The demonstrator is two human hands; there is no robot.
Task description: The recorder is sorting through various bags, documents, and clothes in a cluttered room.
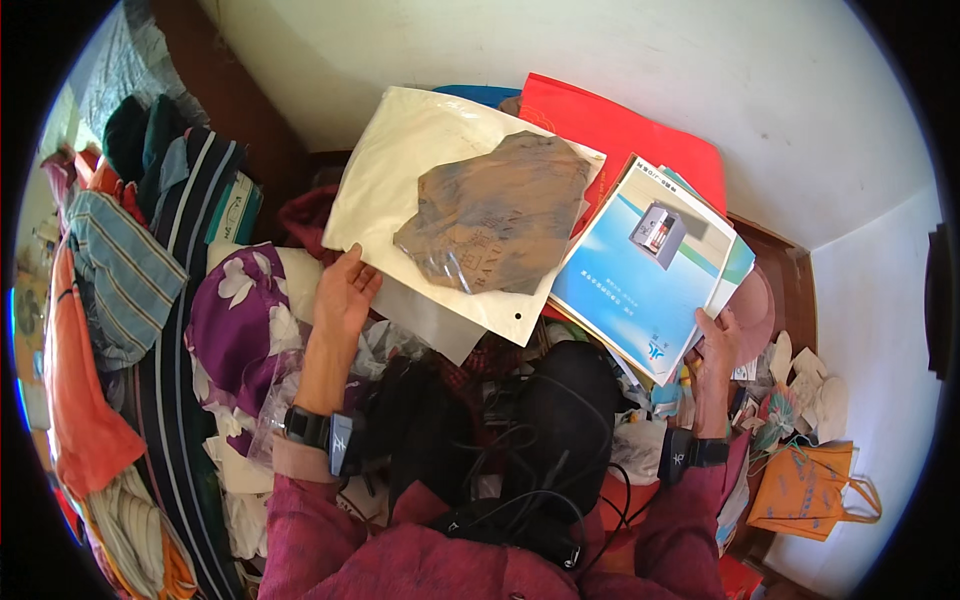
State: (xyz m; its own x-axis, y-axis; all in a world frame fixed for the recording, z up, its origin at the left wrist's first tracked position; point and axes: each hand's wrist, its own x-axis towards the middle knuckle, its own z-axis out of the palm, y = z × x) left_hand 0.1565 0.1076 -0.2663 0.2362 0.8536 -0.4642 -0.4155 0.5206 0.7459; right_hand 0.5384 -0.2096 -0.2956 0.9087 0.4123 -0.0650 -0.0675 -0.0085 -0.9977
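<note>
My left hand (349, 289) grips the lower left edge of a cream plastic bag (375, 180) with a brown printed patch that bears writing. My fingers curl under its edge. A paler translucent sheet (442, 322) shows below the bag. In my right hand (718, 337) is a stack of papers topped by a blue glossy brochure (622, 262), held at its lower right corner. The brochure carries writing and a picture of a grey box. Behind both lies a large red paper bag or folder (637, 142). The bag's right edge meets or overlaps the brochure's left side; contact cannot be told.
Folded clothes and a dark striped cloth (199, 300) pile up at left, beside a purple floral cloth bundle (240, 322). At right lie a pink round item (752, 311), cream slipper-like pieces (814, 382) and an orange tote bag (802, 491). White walls (787, 97) enclose the corner. Black cables (555, 480) cross my lap.
</note>
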